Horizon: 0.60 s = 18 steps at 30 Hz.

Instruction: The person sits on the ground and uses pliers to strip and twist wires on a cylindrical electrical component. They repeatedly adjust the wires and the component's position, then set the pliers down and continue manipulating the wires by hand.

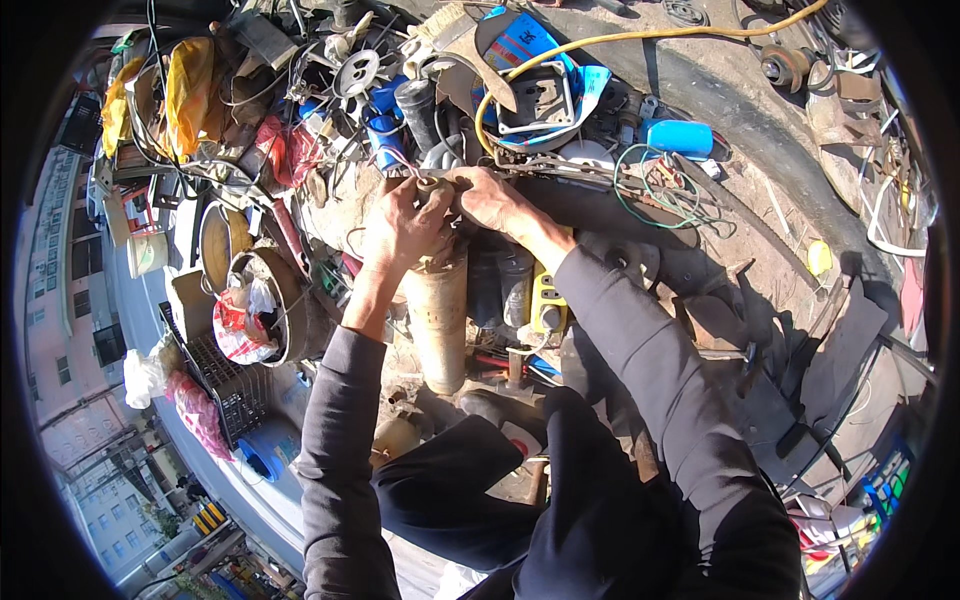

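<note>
My left hand (408, 222) and my right hand (494, 203) meet over the top of a tall, dusty tan cylinder (437, 325), which looks like a pump or motor body. Between the left thumb and fingers sits a small brownish round part (429, 184) with a hollow top. The right fingers are closed right beside it; what they grip is hidden. Thin wires rise near the left fingertips, by a blue cylinder (383, 140). Just right of the tan cylinder stand dark cylinders (516, 285) and a yellow power strip (546, 300).
Scrap parts crowd the ground ahead, with a metal fan-shaped wheel (357, 75), a square metal frame (536, 98) and a yellow hose (650, 33). To the left are round tubs (292, 310) and a black crate (235, 390). A blue can (677, 138) lies at right.
</note>
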Tool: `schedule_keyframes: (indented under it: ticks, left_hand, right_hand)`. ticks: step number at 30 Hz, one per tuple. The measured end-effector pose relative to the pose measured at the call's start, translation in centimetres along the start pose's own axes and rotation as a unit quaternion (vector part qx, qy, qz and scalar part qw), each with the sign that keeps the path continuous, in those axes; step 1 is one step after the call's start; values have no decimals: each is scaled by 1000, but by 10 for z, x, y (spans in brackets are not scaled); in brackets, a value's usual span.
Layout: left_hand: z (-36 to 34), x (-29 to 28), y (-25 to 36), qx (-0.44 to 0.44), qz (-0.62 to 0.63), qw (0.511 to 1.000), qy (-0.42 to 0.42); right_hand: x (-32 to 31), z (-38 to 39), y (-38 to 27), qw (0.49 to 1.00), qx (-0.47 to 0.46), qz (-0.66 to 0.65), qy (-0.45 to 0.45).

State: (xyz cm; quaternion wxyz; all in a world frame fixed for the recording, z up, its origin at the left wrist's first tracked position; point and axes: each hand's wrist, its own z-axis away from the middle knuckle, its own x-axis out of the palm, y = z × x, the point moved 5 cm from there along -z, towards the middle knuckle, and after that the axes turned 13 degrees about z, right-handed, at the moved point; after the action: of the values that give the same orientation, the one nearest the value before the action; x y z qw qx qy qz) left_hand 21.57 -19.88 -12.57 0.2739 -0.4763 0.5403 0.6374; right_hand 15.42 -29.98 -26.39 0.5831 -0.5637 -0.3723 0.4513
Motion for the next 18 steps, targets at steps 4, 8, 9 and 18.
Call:
schedule_keyframes:
  ticks: [4, 8, 9, 18]
  left_hand:
    - [11, -12, -7, -223, 200, 953, 37]
    - [47, -46, 0, -249, 312, 917, 17]
    - [58, -58, 0, -237, 306, 922, 10]
    - [182, -131, 19, -188, 257, 939, 131]
  right_hand:
    - [-18, 32, -29, 993, -60, 102, -15]
    - [-11, 73, -61, 980, 14, 191, -56]
    - [-5, 83, -77, 978, -30, 200, -50]
    - [91, 141, -188, 916, -332, 225, -6]
